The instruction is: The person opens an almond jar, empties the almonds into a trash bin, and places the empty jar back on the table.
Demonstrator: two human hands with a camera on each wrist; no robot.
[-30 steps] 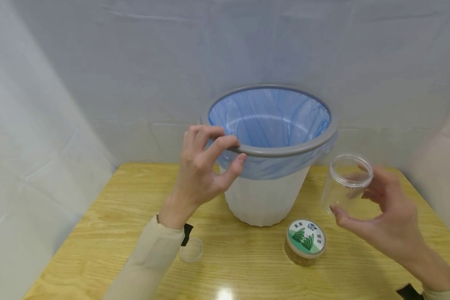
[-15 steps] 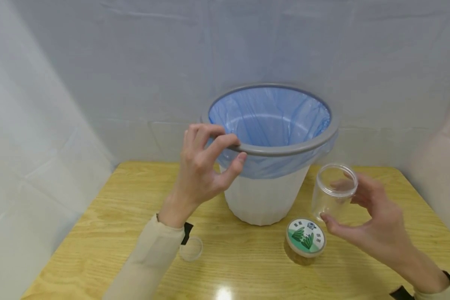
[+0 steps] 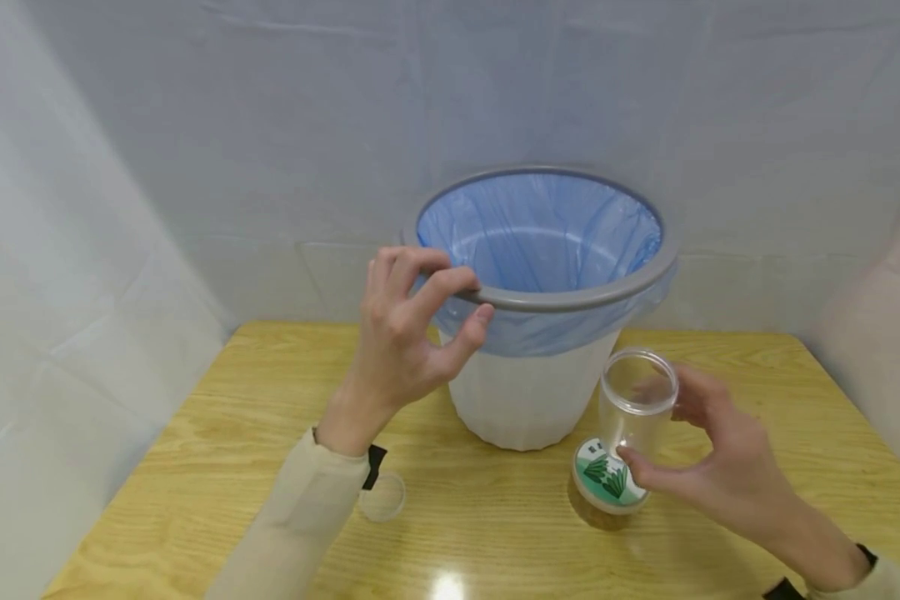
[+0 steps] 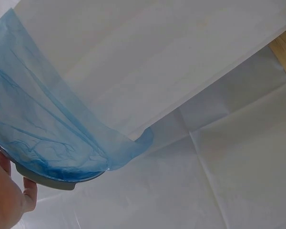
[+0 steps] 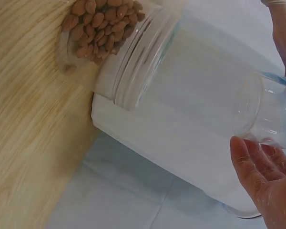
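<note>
My left hand [image 3: 474, 298] grips the near-left part of the grey rim [image 3: 570, 298] of a white bin [image 3: 528, 408] lined with a blue bag [image 3: 540, 233]. The left wrist view shows the fingertips [image 4: 27, 194] under that rim [image 4: 52, 180] and the bag's overhang [image 4: 47, 124]. My right hand [image 3: 645, 433] holds an empty clear jar [image 3: 637, 385] upright, thumb in front and fingers behind, just above a jar of almonds with a green-and-white lid [image 3: 607, 483]. In the right wrist view the clear jar [image 5: 271, 114] lies in my hand [image 5: 267, 181], and the almond jar [image 5: 105, 24] stands on the wood.
A small clear lid [image 3: 381, 498] lies on the wooden table [image 3: 217, 433] beside my left sleeve. White sheeting [image 3: 120, 208] closes off the back and both sides. The bin stands at the back middle of the table.
My right hand has carried the clear jar down and to the left, from beside the bin's rim to just above the lidded almond jar. The left hand has stayed on the rim.
</note>
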